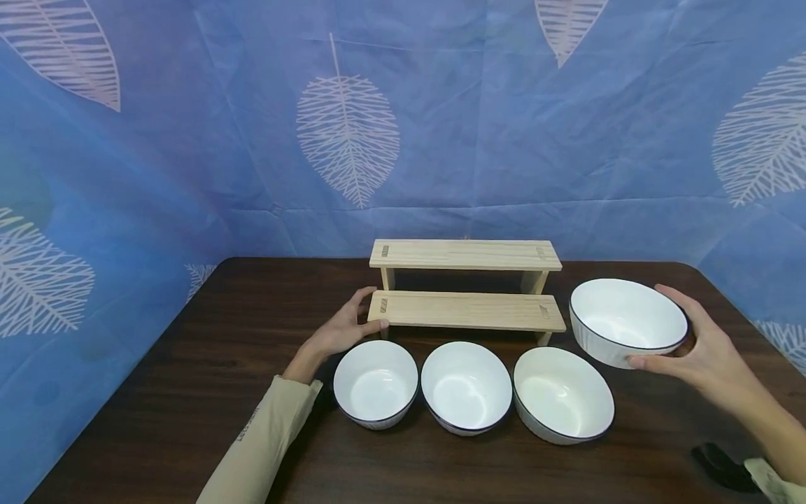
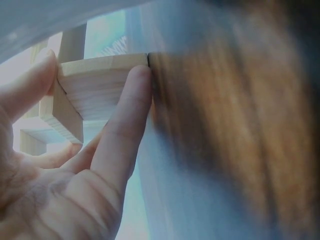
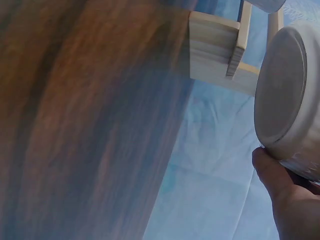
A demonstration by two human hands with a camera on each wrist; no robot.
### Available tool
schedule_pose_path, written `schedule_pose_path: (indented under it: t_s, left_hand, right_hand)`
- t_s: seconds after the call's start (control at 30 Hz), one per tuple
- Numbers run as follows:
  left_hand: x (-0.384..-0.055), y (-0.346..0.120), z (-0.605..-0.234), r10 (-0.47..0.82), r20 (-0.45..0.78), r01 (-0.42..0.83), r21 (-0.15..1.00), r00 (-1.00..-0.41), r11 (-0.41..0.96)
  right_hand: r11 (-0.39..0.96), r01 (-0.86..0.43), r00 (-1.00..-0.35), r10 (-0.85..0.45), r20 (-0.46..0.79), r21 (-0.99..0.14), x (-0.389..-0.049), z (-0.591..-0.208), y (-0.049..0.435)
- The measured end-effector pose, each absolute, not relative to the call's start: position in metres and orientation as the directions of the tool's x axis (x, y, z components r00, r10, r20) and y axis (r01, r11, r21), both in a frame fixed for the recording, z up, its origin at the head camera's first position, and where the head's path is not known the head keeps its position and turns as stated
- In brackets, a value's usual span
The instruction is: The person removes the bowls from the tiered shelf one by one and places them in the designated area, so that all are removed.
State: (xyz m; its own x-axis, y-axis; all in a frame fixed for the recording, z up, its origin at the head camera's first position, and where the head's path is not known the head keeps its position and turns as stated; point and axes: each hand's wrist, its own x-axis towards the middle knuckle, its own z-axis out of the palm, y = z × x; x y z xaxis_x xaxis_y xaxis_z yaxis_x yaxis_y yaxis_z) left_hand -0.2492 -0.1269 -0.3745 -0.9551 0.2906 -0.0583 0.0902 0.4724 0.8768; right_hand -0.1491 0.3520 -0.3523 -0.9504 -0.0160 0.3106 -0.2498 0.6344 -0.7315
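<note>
A two-step wooden shelf rack stands at the back of the table. My left hand grips the left end of its lower step, thumb at the front corner; in the left wrist view, fingers lie along the side support. On the right, my right hand holds a large white bowl with a dark rim by its right side, lifted off the table. The right wrist view shows that bowl's underside and the thumb against it. The bowl is beside the rack's right end.
Three more white bowls with dark rims stand in a row before the rack: a left one, a middle one and a right one. Behind the dark wooden table hangs a blue cloth with white leaf prints.
</note>
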Motion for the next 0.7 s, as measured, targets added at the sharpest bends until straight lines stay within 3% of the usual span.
schedule_pose_path:
  t_s: [0.7]
  left_hand:
    - [-0.249,-0.130,-0.375,0.308,-0.073,0.081,0.885,-0.949,0.459]
  right_hand:
    - [0.745,-0.120,-0.979,0.019,0.201,-0.656,-0.136,-0.367,0.375]
